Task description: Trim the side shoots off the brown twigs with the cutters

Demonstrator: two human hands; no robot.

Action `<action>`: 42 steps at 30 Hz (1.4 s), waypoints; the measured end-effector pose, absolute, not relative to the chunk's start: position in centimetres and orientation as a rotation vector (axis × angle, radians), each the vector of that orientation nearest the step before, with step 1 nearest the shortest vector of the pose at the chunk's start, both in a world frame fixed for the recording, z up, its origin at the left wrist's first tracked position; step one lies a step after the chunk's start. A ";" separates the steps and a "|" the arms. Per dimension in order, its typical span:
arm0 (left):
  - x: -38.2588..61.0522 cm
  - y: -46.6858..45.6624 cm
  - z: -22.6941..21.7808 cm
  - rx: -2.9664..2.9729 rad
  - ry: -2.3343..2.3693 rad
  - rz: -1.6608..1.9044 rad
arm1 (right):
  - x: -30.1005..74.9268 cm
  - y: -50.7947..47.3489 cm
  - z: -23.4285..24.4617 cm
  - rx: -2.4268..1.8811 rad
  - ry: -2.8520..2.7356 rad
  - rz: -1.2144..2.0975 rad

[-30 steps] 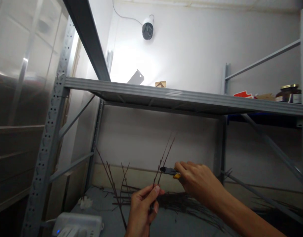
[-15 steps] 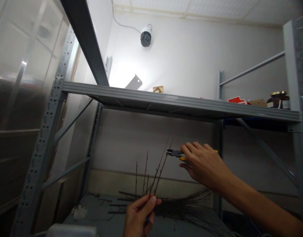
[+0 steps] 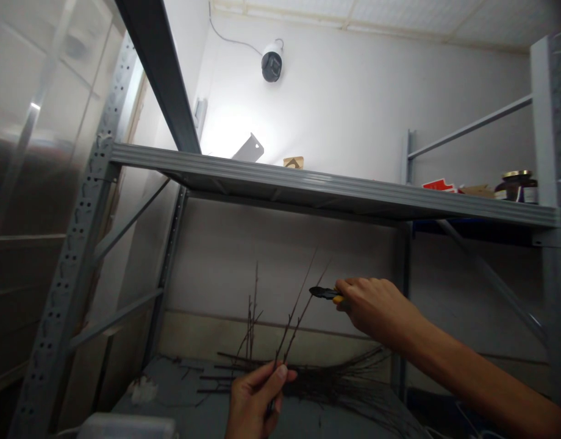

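Observation:
My left hand (image 3: 258, 393) is closed around the lower ends of a few thin brown twigs (image 3: 290, 317), which rise above it and lean right. Several more upright twigs (image 3: 251, 323) stand to the left of these. In my right hand (image 3: 376, 303) is a pair of cutting pliers (image 3: 324, 293) with dark jaws and yellow handles, mostly covered by the fingers. The jaws lie across the rightmost held twig near its upper part and look closed or nearly so. Behind my left hand, a pile of dark branches (image 3: 335, 381) rests on the grey surface.
A metal shelf (image 3: 308, 177) spans above my hands, carrying jars (image 3: 516, 186) and a red box (image 3: 438, 185). Perforated uprights (image 3: 74, 244) stand at the sides. A white crumpled item (image 3: 142, 389) and a pale container (image 3: 125, 427) lie at lower left.
The pliers have tilted and dropped slightly, and their jaws look more closed. The held twig's tip leans further right. The upright twigs at left have shifted left.

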State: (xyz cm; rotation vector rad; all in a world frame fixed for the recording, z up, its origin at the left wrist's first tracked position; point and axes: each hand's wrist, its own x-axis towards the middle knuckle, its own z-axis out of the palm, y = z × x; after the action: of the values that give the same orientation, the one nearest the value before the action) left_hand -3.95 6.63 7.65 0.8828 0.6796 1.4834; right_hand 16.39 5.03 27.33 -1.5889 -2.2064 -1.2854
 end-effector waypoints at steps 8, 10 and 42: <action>-4.5 7.2 6.8 0.893 0.710 1.455 | 18.4 6.3 28.6 -1.712 -2.110 -0.846; -4.4 7.3 6.7 0.875 0.706 1.465 | 18.7 6.6 28.8 -1.674 -2.134 -0.691; -4.2 6.9 6.6 0.844 0.737 1.550 | 17.4 7.6 25.2 -1.474 -2.189 -0.711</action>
State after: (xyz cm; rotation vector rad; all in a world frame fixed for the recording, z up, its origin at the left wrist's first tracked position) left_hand -4.22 6.86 6.64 0.8438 0.7367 1.5497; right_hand 17.40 7.61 25.17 -1.4737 -2.1891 -0.7111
